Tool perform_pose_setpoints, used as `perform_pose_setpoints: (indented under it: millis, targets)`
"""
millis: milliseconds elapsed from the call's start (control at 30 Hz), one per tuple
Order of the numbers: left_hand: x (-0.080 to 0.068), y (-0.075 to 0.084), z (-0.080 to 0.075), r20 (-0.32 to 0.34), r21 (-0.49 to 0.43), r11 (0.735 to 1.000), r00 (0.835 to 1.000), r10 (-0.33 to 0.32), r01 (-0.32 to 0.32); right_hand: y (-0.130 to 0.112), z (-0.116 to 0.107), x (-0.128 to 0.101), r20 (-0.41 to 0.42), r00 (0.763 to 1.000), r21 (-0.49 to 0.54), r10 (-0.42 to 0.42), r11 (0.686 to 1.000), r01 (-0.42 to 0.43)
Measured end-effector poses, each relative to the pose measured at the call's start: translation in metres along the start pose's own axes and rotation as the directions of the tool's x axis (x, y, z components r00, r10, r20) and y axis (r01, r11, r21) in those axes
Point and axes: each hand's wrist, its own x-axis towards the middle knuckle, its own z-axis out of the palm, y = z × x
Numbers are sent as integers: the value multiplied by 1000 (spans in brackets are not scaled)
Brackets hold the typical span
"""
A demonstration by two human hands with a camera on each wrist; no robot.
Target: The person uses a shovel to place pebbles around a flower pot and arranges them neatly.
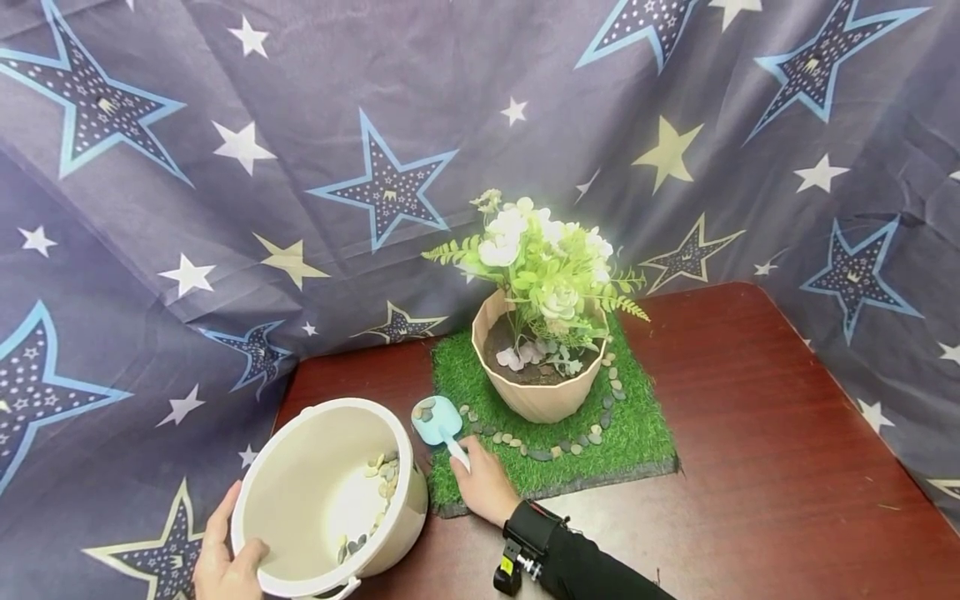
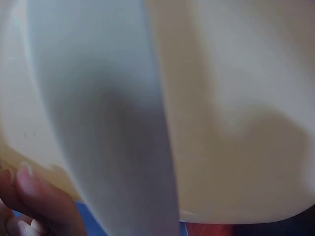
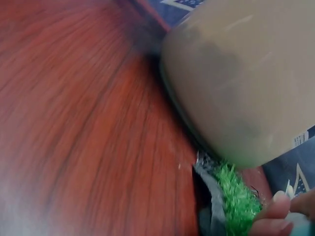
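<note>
My left hand (image 1: pixel 225 560) grips the near rim of a white bucket (image 1: pixel 300 492), tilted toward me at the table's left front corner, with several pebbles (image 1: pixel 382 475) inside. In the left wrist view the bucket wall (image 2: pixel 231 113) fills the frame, with my fingertips (image 2: pixel 27 179) on it. My right hand (image 1: pixel 483 483) holds the white handle of a small light-blue scoop (image 1: pixel 437 421) that carries a few pebbles, raised between the bucket and the grass mat. The right wrist view shows the bucket (image 3: pixel 236 78), the mat's edge (image 3: pixel 236 196) and my fingertips (image 3: pixel 275 216).
A beige pot (image 1: pixel 536 392) with artificial white flowers and greenery stands on a square green grass mat (image 1: pixel 637 425), with a curved line of pebbles (image 1: pixel 555 446) round its front. The dark red wooden table (image 1: pixel 765 467) is backed by a star-patterned blue cloth (image 1: pixel 300 167).
</note>
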Motion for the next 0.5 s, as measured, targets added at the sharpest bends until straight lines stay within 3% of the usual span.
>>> perform_pose_setpoints:
  millis: [267, 500]
  targets:
    - [2, -8, -2, -16, -127, 991, 999, 39, -41, 0, 10, 3, -9, 997, 143, 79, 987, -77]
    - [4, -7, -3, -5, -89, 996, 1000, 10, -11, -2, 12, 3, 10, 992, 295, 129, 947, -126]
